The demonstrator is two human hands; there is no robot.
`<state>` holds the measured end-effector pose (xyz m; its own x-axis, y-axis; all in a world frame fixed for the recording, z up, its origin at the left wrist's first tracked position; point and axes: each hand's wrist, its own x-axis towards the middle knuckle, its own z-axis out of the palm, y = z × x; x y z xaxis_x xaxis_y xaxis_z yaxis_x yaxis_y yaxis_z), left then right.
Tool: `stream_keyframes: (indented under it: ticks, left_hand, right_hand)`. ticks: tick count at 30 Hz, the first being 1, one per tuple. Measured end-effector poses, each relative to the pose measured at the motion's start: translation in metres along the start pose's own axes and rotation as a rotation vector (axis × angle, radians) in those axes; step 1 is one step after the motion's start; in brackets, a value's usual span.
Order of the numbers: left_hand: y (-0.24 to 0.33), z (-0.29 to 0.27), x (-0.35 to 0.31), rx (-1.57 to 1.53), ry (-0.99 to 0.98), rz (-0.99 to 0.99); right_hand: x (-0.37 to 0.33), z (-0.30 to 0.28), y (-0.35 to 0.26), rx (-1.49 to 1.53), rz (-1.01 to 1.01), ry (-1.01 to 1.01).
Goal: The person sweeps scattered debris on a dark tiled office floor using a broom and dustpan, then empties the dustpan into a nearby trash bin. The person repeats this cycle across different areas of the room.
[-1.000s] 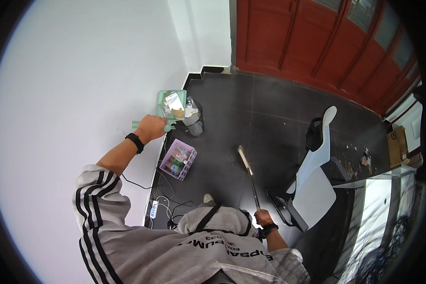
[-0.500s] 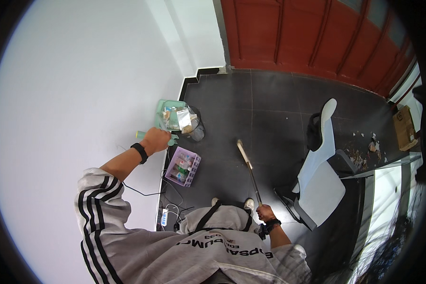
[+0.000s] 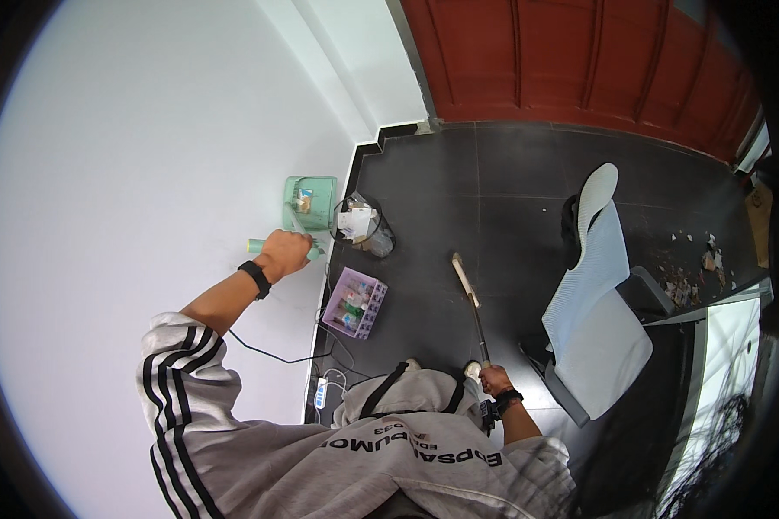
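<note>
My left hand (image 3: 284,253) is closed round the handle of a green dustpan (image 3: 320,192), holding it up by the white wall. A small brown and blue scrap (image 3: 304,201) shows in the pan. Just right of the pan stands a dark-rimmed trash bin (image 3: 393,232) with a clear bag, filled with white and brown waste. Low on my right side, my right hand (image 3: 495,380) grips the long handle of a broom (image 3: 465,278). Its pale head points away from me, over the dark floor; whether it touches the tiles I cannot tell.
A purple basket (image 3: 374,310) of bottles sits below the bin. Cables and a power strip (image 3: 320,394) lie near my feet. On the right stand a white chair (image 3: 595,333), a pile of litter (image 3: 685,281) and a cardboard box (image 3: 759,212). A red door (image 3: 563,65) closes the far side.
The dustpan has shifted left off the bin, and most of the waste seen in it is gone. More waste shows in the bin. My view has swung slightly left; the broom stays in my right hand.
</note>
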<state>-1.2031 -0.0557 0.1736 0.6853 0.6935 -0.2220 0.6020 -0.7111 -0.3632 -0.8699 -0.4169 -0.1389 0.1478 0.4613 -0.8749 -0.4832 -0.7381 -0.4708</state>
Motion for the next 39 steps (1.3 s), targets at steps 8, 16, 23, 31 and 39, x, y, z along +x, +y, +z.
stream_keyframes:
  ticks: [8,16,23,31,39]
  left_hand:
    - [0.006,-0.018,-0.002,-0.01,0.054,-0.118]
    - [-0.014,-0.071,-0.03,-0.412,0.264,-0.446]
    - [0.041,-0.036,-0.03,-0.67,0.142,-0.27]
    - [0.116,0.066,-0.019,-0.802,-0.021,-0.173]
    - [0.146,0.188,-0.018,-1.041,-0.049,-0.113]
  right_hand:
    - [0.01,-0.01,-0.003,0.006,0.021,-0.015]
    - [0.003,-0.029,-0.004,-0.01,0.057,0.009]
    - [-0.02,-0.035,0.007,-0.014,0.066,0.101]
    - [-0.058,-0.034,0.046,-0.061,0.118,0.196]
    - [-0.096,0.0,0.089,0.01,0.14,0.282]
